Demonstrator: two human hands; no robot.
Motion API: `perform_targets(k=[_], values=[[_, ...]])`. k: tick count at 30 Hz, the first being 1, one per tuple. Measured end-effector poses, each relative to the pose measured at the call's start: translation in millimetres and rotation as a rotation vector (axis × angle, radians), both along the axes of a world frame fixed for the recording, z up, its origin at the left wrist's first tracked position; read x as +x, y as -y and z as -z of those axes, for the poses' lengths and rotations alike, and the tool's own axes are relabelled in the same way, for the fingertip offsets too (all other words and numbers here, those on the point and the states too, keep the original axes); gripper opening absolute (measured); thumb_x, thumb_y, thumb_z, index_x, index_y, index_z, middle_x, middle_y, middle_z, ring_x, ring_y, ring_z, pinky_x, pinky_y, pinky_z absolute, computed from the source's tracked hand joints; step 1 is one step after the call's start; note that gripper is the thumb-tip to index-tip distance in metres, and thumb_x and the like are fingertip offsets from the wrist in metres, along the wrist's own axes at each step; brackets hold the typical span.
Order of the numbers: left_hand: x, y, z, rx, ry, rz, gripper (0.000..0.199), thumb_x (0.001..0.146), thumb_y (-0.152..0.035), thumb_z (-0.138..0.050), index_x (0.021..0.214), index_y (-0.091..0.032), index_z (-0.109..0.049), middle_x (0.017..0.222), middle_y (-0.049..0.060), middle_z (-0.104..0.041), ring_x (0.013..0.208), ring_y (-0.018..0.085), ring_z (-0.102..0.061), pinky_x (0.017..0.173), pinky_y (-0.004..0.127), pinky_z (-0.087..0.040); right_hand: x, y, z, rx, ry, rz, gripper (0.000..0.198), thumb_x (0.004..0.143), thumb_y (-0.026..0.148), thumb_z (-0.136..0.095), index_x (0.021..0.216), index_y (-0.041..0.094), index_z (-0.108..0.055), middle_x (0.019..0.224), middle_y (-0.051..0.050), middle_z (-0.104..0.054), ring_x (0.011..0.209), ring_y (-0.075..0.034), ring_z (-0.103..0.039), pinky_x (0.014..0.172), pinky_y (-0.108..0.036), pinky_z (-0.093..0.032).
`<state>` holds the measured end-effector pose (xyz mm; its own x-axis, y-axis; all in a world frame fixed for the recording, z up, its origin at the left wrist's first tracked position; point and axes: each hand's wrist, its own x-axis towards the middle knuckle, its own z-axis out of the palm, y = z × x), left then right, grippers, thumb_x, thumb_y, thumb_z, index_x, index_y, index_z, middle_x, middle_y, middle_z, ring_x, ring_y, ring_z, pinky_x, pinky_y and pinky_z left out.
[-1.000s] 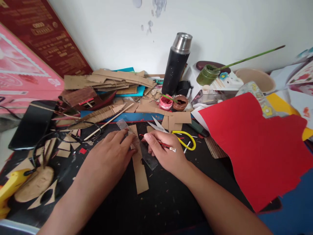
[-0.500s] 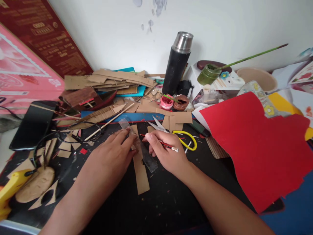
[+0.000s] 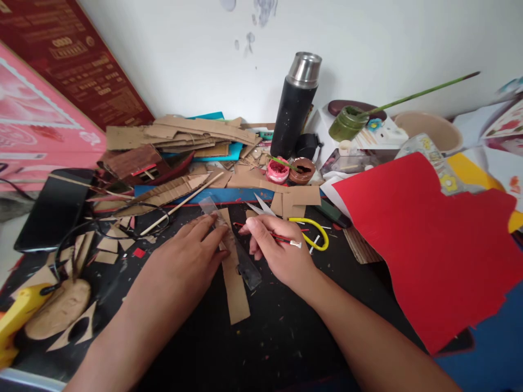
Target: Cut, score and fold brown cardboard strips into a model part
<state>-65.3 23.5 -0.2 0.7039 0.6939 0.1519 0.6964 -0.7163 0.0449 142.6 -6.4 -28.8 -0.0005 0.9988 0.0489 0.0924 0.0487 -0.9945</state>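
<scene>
My left hand (image 3: 186, 247) lies palm down with its fingers stretched out. Its fingertips press a clear plastic ruler (image 3: 250, 270) that lies slantwise over a narrow cardboard strip (image 3: 237, 302) on the black tabletop. Pinched in the fingers of my right hand (image 3: 281, 247) is a thin red and black pencil (image 3: 281, 238) with a pale end; its tip points left, close to the ruler. Scissors with a yellow handle (image 3: 326, 235) lie partly hidden behind my right hand, their blades spread.
Behind are cardboard pieces (image 3: 196, 130), a black thermos (image 3: 291, 117), and pink (image 3: 278, 170) and brown paint jars (image 3: 302, 171). A red sheet (image 3: 433, 245) covers the right side. At left are a phone (image 3: 55, 209), a black cable and a yellow glue gun (image 3: 24, 310).
My right hand has tilted a little and the pencil's pale end has shifted slightly right and up. The left hand, ruler and cardboard strip stay almost where they were.
</scene>
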Motion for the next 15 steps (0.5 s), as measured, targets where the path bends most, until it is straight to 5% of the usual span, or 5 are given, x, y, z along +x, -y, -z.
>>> perform_targets(k=[15], values=[[-0.8, 0.5, -0.1, -0.058, 0.033, -0.016, 0.043, 0.108, -0.023, -0.044, 0.138, -0.010, -0.073, 0.141, 0.022, -0.075, 0.134, 0.038, -0.070, 0.114, 0.057, -0.058, 0.2, 0.9, 2.0, 0.008, 0.080, 0.000, 0.052, 0.112, 0.058, -0.056, 0.076, 0.021, -0.066, 0.066, 0.001, -0.065, 0.059, -0.012, -0.061, 0.057, -0.027, -0.048]])
